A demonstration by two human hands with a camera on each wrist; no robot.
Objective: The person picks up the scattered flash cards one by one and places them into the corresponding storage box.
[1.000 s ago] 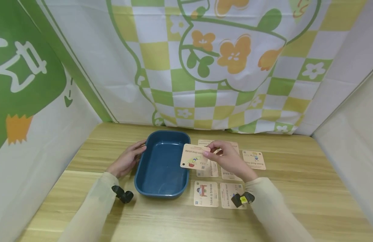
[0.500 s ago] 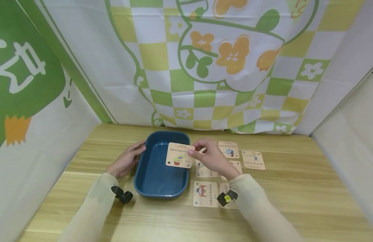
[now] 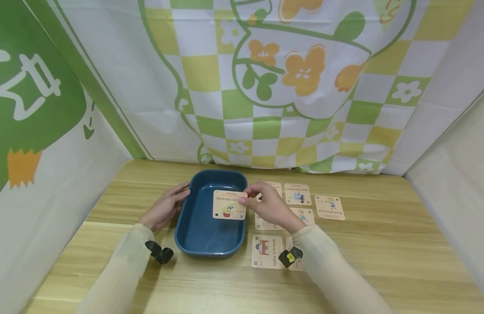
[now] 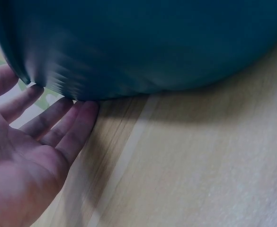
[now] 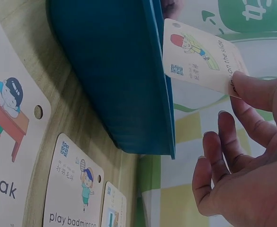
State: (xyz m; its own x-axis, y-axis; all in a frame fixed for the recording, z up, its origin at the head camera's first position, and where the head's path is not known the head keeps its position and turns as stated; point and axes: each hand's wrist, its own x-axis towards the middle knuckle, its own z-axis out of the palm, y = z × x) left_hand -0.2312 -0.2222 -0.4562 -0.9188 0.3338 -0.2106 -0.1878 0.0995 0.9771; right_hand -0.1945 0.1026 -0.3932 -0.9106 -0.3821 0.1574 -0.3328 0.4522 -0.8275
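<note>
A blue plastic bin [image 3: 210, 237] stands on the table. My left hand [image 3: 165, 208] rests at its left side; in the left wrist view the fingertips [image 4: 88, 108] touch the outer wall with fingers extended. Between thumb and forefinger, my right hand [image 3: 270, 206] pinches one corner of a beige flash card [image 3: 228, 207] with a child on a slide. That card hangs above the right part of the bin's opening. In the right wrist view the printed words [image 5: 227, 56] are partly covered by the thumb, and the other fingers are loosely bent.
Several more flash cards lie right of the bin, among them a "take a break" card [image 3: 267, 252], a piano card [image 3: 298, 194] and a badminton card [image 5: 74, 184]. A patterned cloth [image 3: 265, 126] hangs behind the table.
My right hand has moved left, carrying the slide card from the bin's right rim to over its opening. The left hand has stayed at the bin's side.
</note>
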